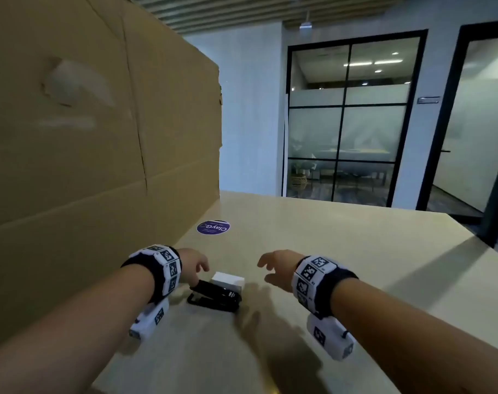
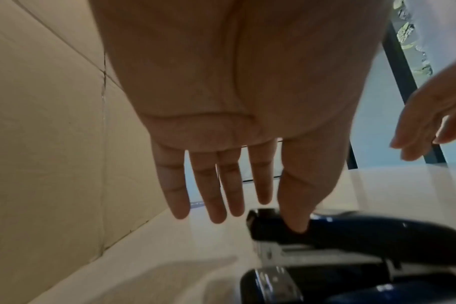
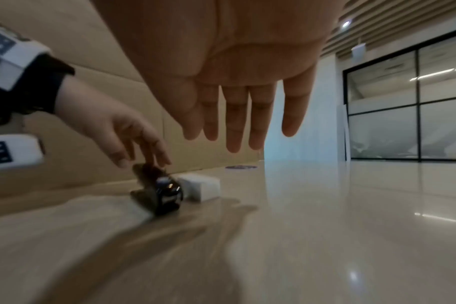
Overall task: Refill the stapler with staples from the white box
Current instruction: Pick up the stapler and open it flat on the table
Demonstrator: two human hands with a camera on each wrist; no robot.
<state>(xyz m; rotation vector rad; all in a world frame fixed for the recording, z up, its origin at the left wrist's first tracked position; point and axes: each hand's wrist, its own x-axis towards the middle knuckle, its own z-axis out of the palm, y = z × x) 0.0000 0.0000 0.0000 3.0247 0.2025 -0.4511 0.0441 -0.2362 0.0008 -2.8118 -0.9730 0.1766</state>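
Head view: the black stapler [image 1: 213, 296] lies on the table [image 1: 356, 251], the white box [image 1: 228, 280] touching its far side. Left hand [image 1: 193, 265], fingers straight, thumb [image 2: 297, 205] touching the stapler; right hand [image 1: 279, 269] hovers slack-fingered.

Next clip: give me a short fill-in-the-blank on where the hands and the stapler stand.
1. The black stapler lies on the table right in front of the ____ box.
2. The left hand touches the stapler with its ____.
3. The right hand holds ____.
4. The round sticker is ____ in colour.

Missing words: white; thumb; nothing; purple
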